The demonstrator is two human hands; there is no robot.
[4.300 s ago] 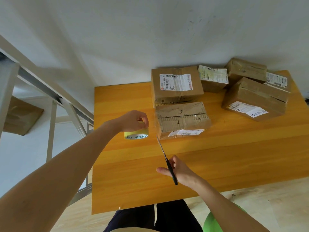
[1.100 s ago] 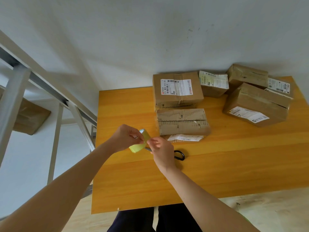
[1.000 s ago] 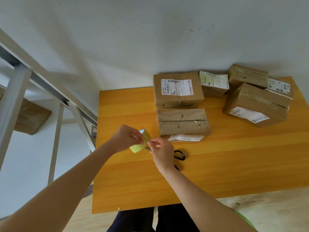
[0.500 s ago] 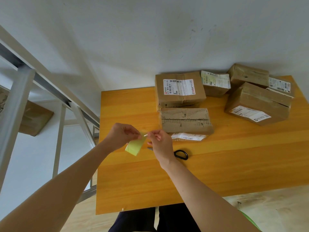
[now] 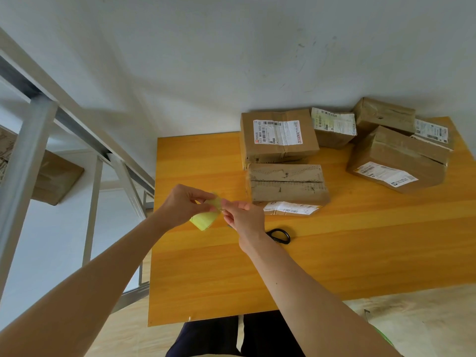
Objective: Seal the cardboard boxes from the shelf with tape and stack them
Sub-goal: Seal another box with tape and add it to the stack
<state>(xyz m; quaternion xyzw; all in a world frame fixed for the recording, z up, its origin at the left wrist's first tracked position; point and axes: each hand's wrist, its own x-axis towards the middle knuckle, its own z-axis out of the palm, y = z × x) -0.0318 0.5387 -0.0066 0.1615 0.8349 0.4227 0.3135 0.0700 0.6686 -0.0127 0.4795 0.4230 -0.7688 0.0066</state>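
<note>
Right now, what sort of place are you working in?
Probably a small parcel-packing or storage room: brown cardboard boxes with shipping labels sit on an orange wooden table, a grey metal shelf rack stands on the left, and a yellow tape roll is in use.

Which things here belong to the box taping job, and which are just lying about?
Job: tape roll, held in left hand, right hand pinching at it; scissors; nearest box; other boxes.
Lying about: table; metal rack.
</note>
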